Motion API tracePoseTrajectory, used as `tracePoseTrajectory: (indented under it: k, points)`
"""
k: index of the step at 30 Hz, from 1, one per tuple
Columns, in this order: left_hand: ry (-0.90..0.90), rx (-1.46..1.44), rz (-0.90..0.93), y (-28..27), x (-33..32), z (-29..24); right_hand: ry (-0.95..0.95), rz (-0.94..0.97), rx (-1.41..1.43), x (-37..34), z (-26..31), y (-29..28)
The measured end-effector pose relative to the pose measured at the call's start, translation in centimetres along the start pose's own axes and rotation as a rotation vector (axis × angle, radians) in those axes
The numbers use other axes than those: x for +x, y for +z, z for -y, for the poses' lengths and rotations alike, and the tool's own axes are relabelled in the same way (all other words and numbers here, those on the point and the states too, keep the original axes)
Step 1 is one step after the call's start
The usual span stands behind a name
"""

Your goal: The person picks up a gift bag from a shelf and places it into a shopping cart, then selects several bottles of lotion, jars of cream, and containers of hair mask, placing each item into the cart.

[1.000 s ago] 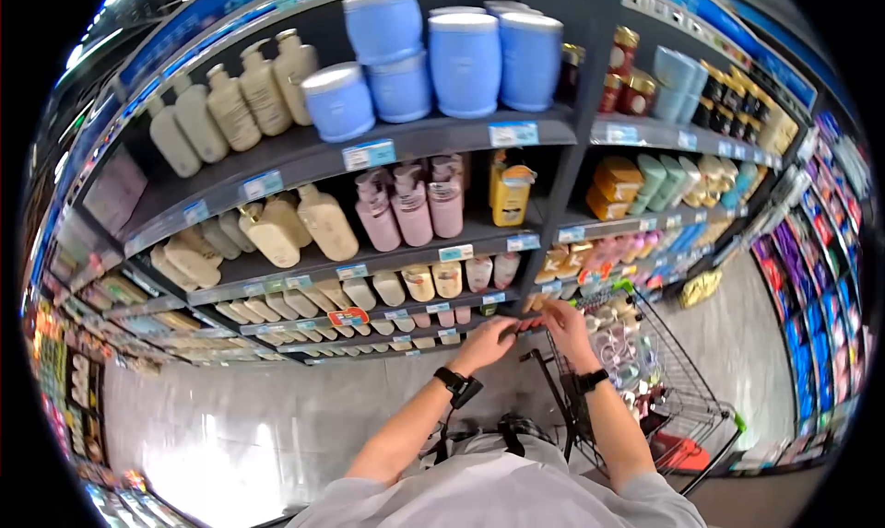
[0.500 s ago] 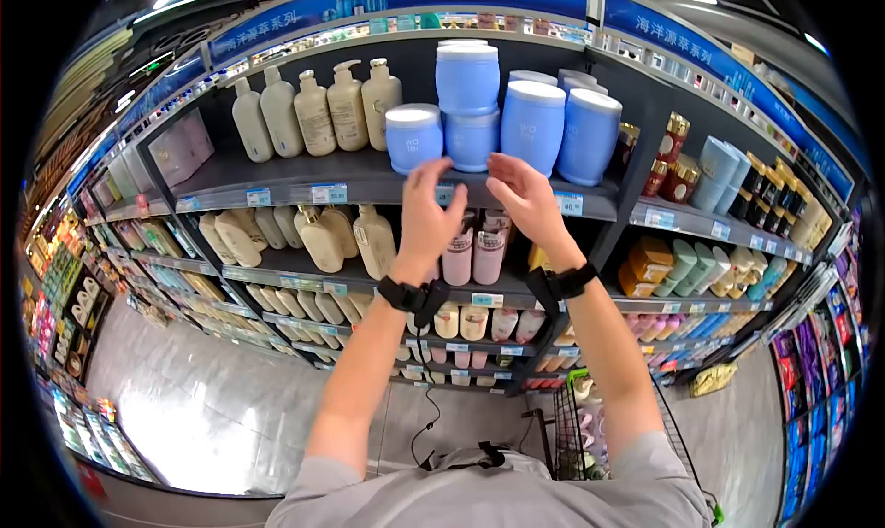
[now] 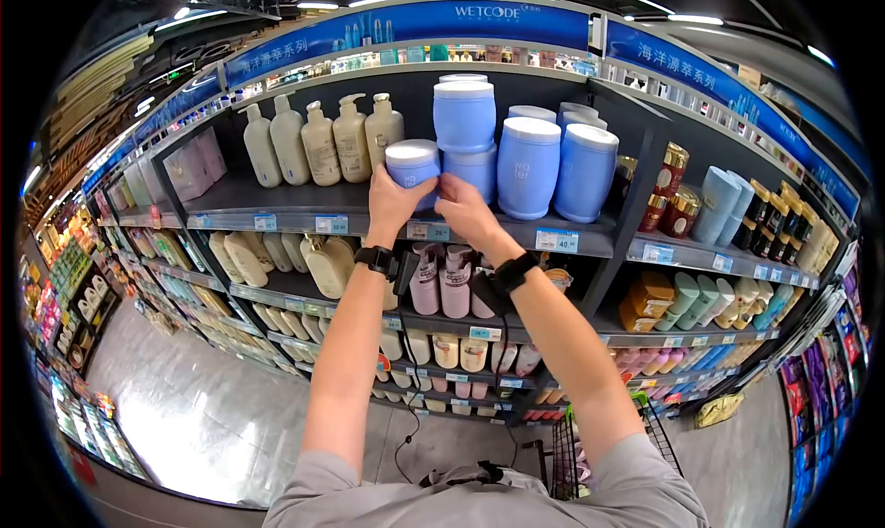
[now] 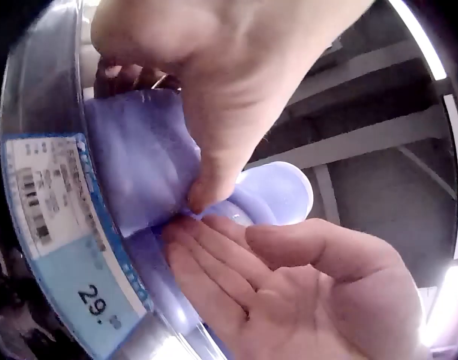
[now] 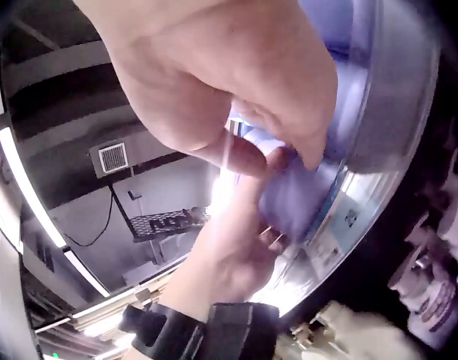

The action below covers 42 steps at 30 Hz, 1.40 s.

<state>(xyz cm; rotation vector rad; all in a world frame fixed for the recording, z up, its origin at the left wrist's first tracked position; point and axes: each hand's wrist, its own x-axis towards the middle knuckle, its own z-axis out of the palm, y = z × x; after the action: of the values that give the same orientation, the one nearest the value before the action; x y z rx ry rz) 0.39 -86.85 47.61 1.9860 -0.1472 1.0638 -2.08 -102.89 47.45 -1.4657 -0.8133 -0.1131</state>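
Observation:
On the top shelf's front edge, my left hand point(image 3: 395, 201) grips a small blue jar point(image 3: 413, 165) with a white lid. Its thumb lies down the near side of the jar, and the other fingers reach around the far side, as the left wrist view shows. My right hand point(image 3: 468, 213) is at the jar's right side, fingertips touching it low down. In the left wrist view, the right hand's fingers point(image 4: 214, 259) are nearly straight, palm exposed. Right behind stand two stacked blue jars point(image 3: 464, 118), with taller blue jars point(image 3: 529, 173) to the right.
Beige pump bottles point(image 3: 350, 139) line the shelf on the left. Price tags point(image 3: 557, 241) run along its edge. Pink bottles point(image 3: 454, 284) fill the shelf below. A shopping cart point(image 3: 564, 454) stands low at the right, and dark red jars point(image 3: 680, 210) sit beyond the divider.
Both hands rose from near the cart to the top shelf, then closed in on the small blue jar. The left hand has taken hold of it; the right now touches it.

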Motion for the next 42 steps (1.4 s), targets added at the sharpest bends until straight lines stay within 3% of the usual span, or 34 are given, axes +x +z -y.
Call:
tracePoseTrajectory:
  k: [2, 4, 10, 16, 20, 22, 23, 24, 27, 30, 34, 38, 42]
  points:
    - [0.009, 0.0, -0.001, -0.9, 0.0, -0.4, -0.003, -0.058, 0.002, 1.2, -2.2, 0.8]
    - [0.032, 0.002, -0.039, -1.2, -0.3, -0.1, -0.117, -0.334, -0.121, 1.4, -2.6, 2.4]
    - [0.094, -0.038, -0.126, -1.9, -1.5, 0.2, -0.097, -0.363, -0.148, 0.4, -2.1, 3.5]
    - [0.182, -0.38, -0.288, -3.3, -3.6, -1.2, -0.299, -0.341, 0.006, -2.0, -0.3, 5.3]
    - [0.145, -0.579, -0.23, -6.1, -6.4, -4.0, -0.331, -0.31, -0.347, -6.7, 5.4, 6.0]
    - [0.095, -0.718, -0.065, -6.5, -8.7, -4.0, -0.439, -0.316, -0.422, -9.1, 5.8, 6.2]
    - [0.105, -0.768, 0.039, -6.2, -9.9, -3.4, -0.38, -0.236, -0.379, -10.4, 4.9, 5.8]
    - [0.067, -0.875, 0.157, -6.0, -11.4, -3.6, -0.354, -0.262, -0.532, -12.0, 5.4, 5.5]
    - [0.041, -0.919, 0.399, -4.4, -15.7, -3.8, -0.17, -0.351, -0.304, -17.1, 4.2, 4.7]
    - [-0.15, -0.953, 0.666, -1.8, -20.1, -4.2, -0.028, -0.497, -0.409, -23.0, 3.7, 3.7]
    - [-0.271, -0.949, 0.956, 2.2, -26.7, -6.1, 0.252, -0.735, -0.552, -31.3, 3.1, 3.0]
    - [-0.168, -0.886, 1.173, 5.7, -34.7, -8.1, 0.374, -0.961, -0.514, -40.1, 1.8, 2.3]
    - [-0.201, -0.867, 1.343, 6.8, -42.5, -10.9, 0.523, -1.161, -0.657, -49.1, 0.7, 2.9]
